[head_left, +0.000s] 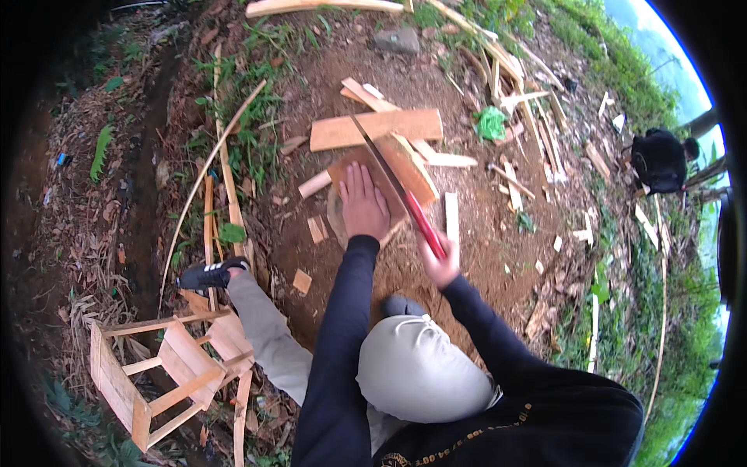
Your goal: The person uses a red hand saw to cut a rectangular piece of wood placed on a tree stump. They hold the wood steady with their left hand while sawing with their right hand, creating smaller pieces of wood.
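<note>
My left hand [364, 201] lies flat, fingers stretched, on a brown wooden board [346, 166] that rests on a tree stump [337, 220]. My right hand [441, 265] is closed round the red handle of a hand saw [421, 220]. Its long, dark, narrow blade runs forward and left over the board, just right of my left fingers. Whether the teeth touch the wood I cannot tell. A thick pale block of wood [415, 169] sits beside the board, right of the blade. Beyond the blade's tip, a wide plank [405, 123] lies across other pieces.
A hammer [510, 179] lies on the dirt at the right, near a green plastic bag [490, 123]. Wood strips [537, 128] are piled at the far right. A wooden frame [175, 370] stands at the near left. Another person in black [660, 159] is at the right edge.
</note>
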Action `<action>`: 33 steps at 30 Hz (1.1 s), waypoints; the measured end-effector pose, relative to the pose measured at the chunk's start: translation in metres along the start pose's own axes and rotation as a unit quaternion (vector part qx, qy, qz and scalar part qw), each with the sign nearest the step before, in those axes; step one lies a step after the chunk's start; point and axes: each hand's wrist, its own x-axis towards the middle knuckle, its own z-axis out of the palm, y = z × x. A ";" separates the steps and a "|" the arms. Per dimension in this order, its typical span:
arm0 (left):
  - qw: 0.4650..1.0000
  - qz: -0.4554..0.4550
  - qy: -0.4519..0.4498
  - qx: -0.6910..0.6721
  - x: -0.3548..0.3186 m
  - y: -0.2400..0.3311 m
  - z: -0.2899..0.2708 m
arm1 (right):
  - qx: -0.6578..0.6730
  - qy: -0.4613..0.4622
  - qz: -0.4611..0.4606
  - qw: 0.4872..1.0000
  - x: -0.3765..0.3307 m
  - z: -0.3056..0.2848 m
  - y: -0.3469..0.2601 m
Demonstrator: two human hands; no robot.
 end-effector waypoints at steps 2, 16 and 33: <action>1.000 0.002 0.002 0.024 0.007 -0.008 -0.002 | -0.061 -0.036 -0.012 0.997 -0.033 -0.025 -0.017; 0.999 0.020 0.033 0.026 0.023 0.001 -0.008 | -0.034 -0.026 -0.022 0.999 -0.020 -0.022 0.005; 1.000 0.009 0.019 0.007 0.007 -0.007 -0.005 | -0.005 -0.010 -0.062 0.998 -0.017 -0.008 0.008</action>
